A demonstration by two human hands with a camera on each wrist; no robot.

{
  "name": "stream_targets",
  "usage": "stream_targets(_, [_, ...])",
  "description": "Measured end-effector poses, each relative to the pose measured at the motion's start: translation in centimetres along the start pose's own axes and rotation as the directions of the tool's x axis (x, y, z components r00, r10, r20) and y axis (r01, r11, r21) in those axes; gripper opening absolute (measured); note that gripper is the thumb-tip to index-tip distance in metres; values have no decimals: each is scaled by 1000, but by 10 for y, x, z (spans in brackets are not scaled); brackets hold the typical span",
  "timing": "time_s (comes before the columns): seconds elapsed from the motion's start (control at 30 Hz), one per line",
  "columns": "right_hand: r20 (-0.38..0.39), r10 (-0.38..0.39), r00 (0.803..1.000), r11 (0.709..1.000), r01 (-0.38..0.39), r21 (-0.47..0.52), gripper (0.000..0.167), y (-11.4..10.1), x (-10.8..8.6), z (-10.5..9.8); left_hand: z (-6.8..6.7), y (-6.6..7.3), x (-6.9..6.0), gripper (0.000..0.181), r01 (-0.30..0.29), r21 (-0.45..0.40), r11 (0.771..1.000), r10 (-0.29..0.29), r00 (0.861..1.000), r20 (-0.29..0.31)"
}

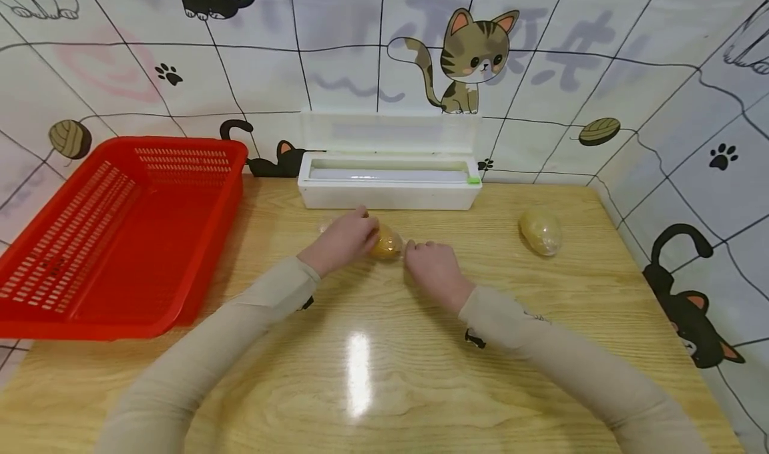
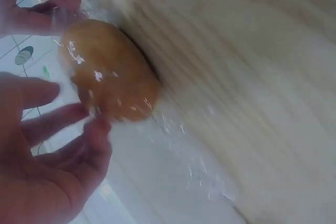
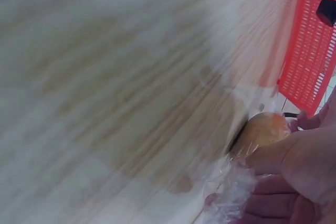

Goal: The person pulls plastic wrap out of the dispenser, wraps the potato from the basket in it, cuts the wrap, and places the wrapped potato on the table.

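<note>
Near the middle of the table lies an oval orange-yellow fruit (image 1: 386, 244) in clear cling film; its exact kind is unclear. My left hand (image 1: 345, 240) is at its left end. In the left wrist view, this hand's bent fingertips touch the wrapped fruit (image 2: 110, 72) while the thumb stands apart. Loose cling film (image 2: 194, 166) trails along the table there. At the other end, my right hand (image 1: 437, 270) pinches gathered film. The right wrist view shows the crumpled film (image 3: 233, 190) at the right fingers, with the thumb close to the fruit (image 3: 265, 129).
Behind the hands stands a white cling film box (image 1: 390, 197), its lid raised. A red plastic basket (image 1: 204, 267) occupies the left side. Another film-wrapped, yellow-green fruit (image 1: 541, 231) lies to the right. Cat-patterned covering (image 1: 348, 73) hangs behind the wooden table (image 1: 288, 380).
</note>
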State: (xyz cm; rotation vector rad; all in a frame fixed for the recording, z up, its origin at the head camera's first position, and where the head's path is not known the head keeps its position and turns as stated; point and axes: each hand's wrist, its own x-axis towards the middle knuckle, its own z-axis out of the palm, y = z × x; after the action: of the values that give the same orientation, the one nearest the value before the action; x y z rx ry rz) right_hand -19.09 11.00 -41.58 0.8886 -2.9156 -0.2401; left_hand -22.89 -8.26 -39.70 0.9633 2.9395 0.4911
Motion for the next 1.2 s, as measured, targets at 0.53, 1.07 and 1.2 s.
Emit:
stream_targets(0.53, [278, 173, 945, 910, -261, 323, 36, 5, -3, -32, -5, 13, 10, 25, 96, -39, 995, -92, 992, 86])
stream_targets(1.07, [435, 179, 882, 803, -386, 454, 38, 9, 33, -24, -4, 17, 16, 26, 103, -40, 994, -95, 984, 153])
stream_targets(1.2, [517, 43, 855, 722, -384, 575, 42, 20, 40, -25, -6, 14, 16, 29, 80, -27, 996, -74, 983, 169])
